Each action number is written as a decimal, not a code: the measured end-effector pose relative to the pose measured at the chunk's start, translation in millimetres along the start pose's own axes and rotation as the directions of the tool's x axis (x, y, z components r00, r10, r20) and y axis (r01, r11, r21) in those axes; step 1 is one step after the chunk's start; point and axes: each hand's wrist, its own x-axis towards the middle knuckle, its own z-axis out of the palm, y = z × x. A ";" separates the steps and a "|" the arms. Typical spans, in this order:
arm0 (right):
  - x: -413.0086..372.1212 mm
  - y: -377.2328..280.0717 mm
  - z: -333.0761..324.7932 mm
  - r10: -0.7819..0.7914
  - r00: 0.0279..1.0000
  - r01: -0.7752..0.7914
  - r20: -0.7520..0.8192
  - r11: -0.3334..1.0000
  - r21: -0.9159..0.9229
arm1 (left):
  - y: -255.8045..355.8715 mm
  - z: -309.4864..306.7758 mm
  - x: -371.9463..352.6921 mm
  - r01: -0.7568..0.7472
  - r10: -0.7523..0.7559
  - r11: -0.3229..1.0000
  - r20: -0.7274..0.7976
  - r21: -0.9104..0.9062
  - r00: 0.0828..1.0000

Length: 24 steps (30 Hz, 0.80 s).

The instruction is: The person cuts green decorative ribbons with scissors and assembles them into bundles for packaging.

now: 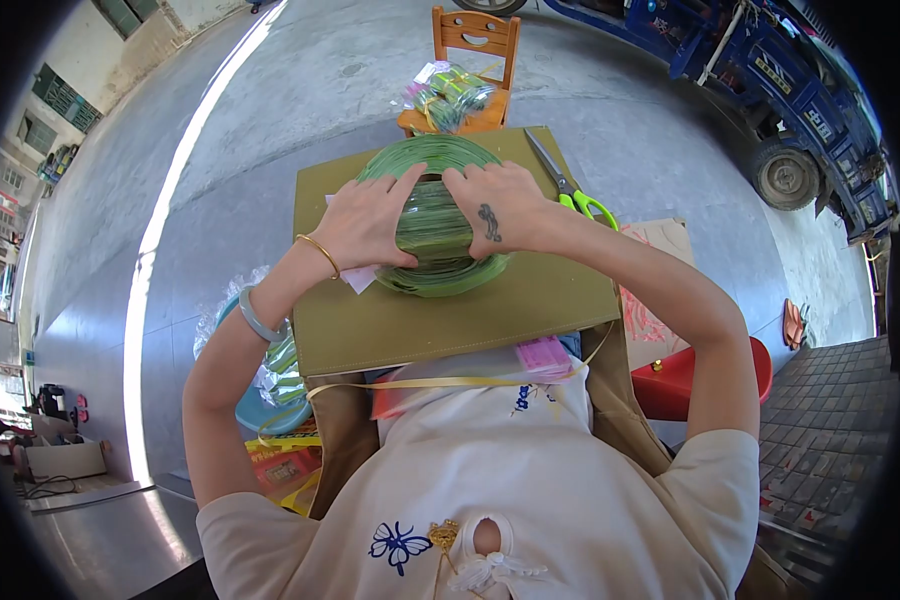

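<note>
Coiled green strips [438, 222] at twelve o'clock on the olive board [380, 330] are clasped at nine by the left hand [365, 222] and at three by the right hand [502, 205], thumbs and forefingers spread wide, and might spring apart if either grip were slackened.

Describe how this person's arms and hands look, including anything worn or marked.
The off-white sleeves are short. Above the ungloved left hand sits a gold bangle, then a pale grey bangle farther up. The ungloved right hand bears a dark tattoo.
</note>
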 end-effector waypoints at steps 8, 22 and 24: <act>-4.2 3.8 -20.8 -0.042 0.994 0.033 -0.097 0.995 -0.091 | 2.8 -19.6 3.6 -0.051 0.054 0.998 -0.108 0.026 0.993; -5.7 1.0 1.7 -0.107 0.991 0.106 -0.079 0.994 -0.022 | 5.5 4.4 18.3 -0.043 0.042 0.999 0.033 0.023 0.999; 0.9 -0.1 10.6 -0.072 0.994 0.066 -0.087 0.995 -0.073 | 4.6 5.0 18.8 -0.037 0.036 0.999 0.031 0.033 0.999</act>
